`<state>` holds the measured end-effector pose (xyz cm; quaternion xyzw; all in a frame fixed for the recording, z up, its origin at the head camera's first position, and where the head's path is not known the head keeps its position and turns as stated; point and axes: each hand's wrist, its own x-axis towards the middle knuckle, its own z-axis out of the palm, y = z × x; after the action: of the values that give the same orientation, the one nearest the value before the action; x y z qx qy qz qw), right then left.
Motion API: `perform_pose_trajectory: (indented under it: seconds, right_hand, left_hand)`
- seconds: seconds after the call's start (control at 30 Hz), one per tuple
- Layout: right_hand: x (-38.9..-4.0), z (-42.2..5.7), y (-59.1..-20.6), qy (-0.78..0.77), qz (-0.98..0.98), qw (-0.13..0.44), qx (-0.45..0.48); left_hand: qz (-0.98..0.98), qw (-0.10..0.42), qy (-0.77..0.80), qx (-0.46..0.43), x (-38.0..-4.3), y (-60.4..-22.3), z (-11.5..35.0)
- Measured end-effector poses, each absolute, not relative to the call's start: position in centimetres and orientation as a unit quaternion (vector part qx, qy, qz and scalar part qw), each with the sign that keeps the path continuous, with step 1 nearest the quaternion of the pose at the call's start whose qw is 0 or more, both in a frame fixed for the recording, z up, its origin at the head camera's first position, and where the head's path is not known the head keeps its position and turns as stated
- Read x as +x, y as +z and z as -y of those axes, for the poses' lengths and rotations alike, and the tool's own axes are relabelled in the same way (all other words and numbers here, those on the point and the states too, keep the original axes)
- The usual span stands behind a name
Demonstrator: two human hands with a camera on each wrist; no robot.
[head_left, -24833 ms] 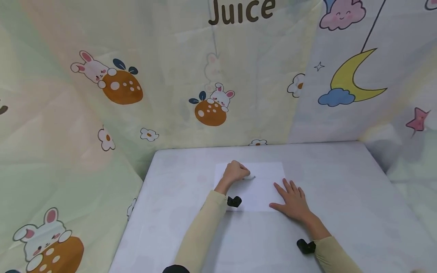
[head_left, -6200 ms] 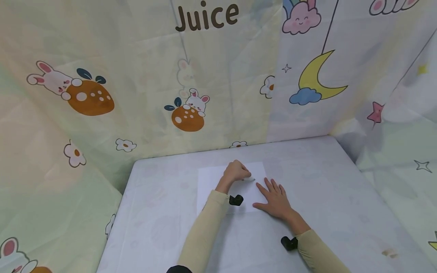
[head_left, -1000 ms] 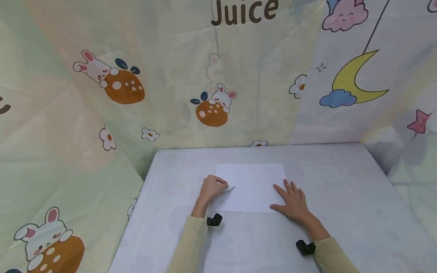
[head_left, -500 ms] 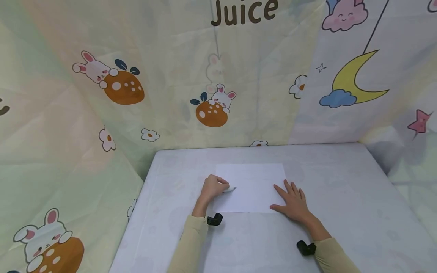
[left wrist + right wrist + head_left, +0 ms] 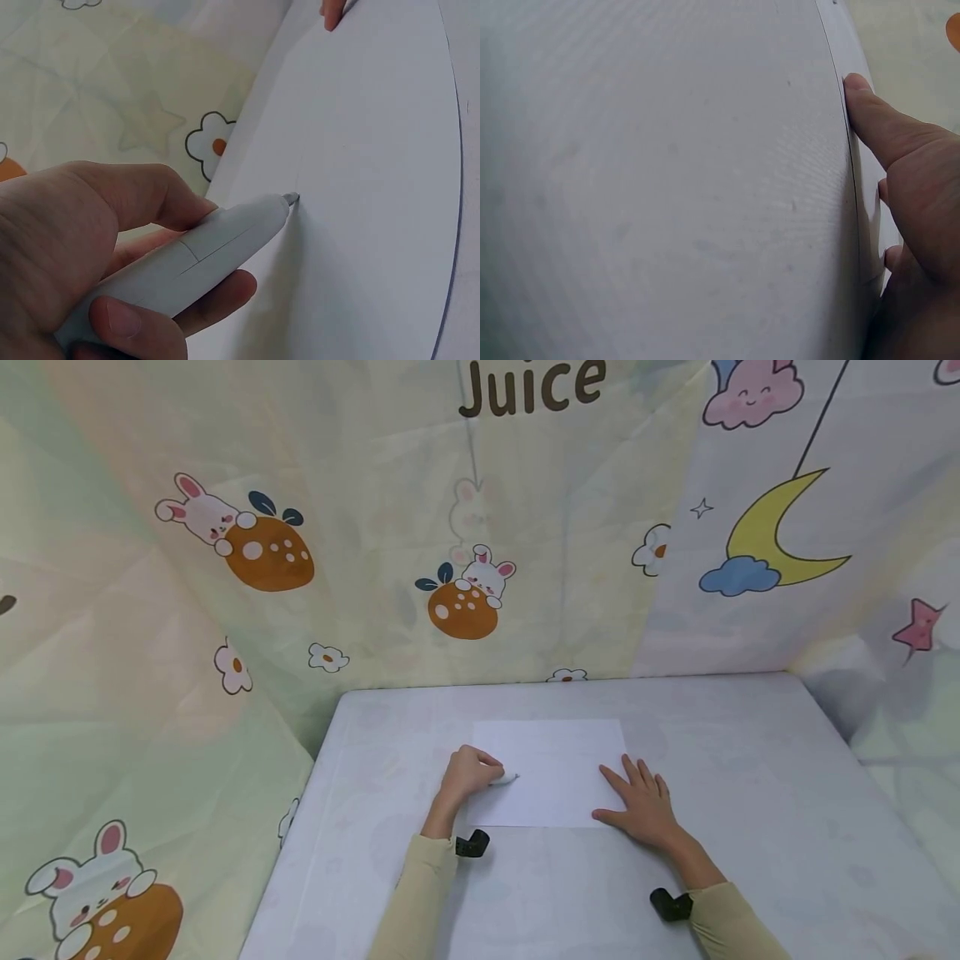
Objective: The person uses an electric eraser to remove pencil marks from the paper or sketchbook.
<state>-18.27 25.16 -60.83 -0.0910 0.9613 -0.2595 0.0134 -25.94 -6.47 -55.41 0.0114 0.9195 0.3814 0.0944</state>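
A white sheet of paper [image 5: 562, 777] lies flat on the table. My left hand [image 5: 465, 772] is over its left part and grips a thick white pen-shaped tool [image 5: 225, 240] between thumb and fingers. The short grey tip of the tool meets the paper in the left wrist view, and a faint thin line runs away from it. The tool's rear end is hidden in the palm. On the sheet's right edge rests my right hand [image 5: 647, 810], fingers spread and fairly straight. Its thumb [image 5: 866, 105] lies along the paper's near edge in the right wrist view.
A white-covered table [image 5: 735, 760] spreads around the sheet. Behind it hangs a printed cloth backdrop [image 5: 375, 527] with rabbits, flowers and a moon. Small black devices stick out at the left wrist [image 5: 472, 843] and right wrist [image 5: 671, 904].
Earlier my left hand held the tool farther right and farther away on the sheet. Over the last second the tip has shifted only slightly. My right hand stays at the right edge.
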Motion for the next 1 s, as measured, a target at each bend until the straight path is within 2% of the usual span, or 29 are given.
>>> perform_pose_trajectory:
  seconds: [1.0]
  right_hand:
    - [-18.21,-25.19,-60.85,-0.259,-0.962,0.007,-0.088]
  left_hand:
    - [-0.916,0.104,0.388,0.009,-26.14,-55.46,6.19]
